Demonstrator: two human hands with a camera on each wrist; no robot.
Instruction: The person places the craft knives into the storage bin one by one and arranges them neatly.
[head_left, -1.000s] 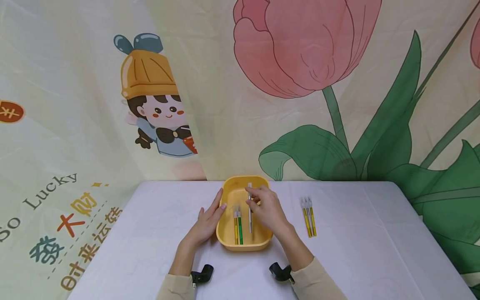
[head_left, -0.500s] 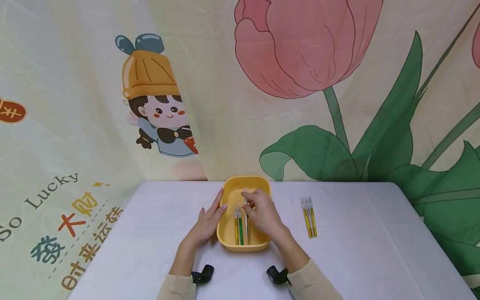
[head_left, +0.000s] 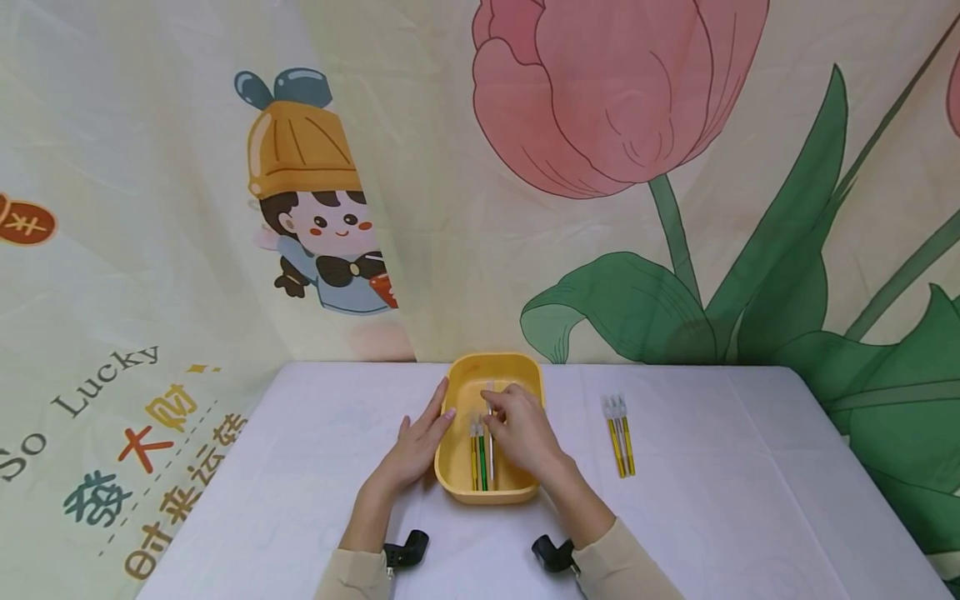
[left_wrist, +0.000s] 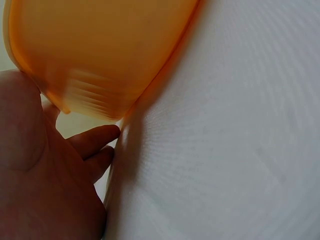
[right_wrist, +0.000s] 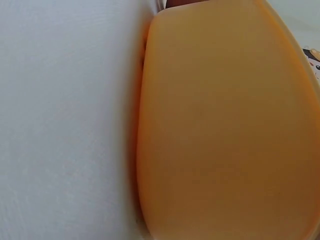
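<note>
A yellow plastic tray stands on the white table. My left hand holds its left wall, the thumb over the rim and the other fingers outside; the left wrist view shows these fingers by the tray's underside. Over the tray, my right hand pinches a slim silver pen-like tool between thumb and fingertips. Just left of it, a gold pen-like tool and a green one with pale capped tips lie side by side. The right wrist view shows only the tray's outer wall, the hand hidden.
Right of the tray, several similar pen-like tools, gold and silver with clear tips, lie together on the white tablecloth. A printed curtain with a tulip and a cartoon child hangs right behind the table's far edge.
My right hand has moved left and slightly nearer with the silver tool, bringing it close beside the green one in the tray. The left hand keeps its place on the tray.
</note>
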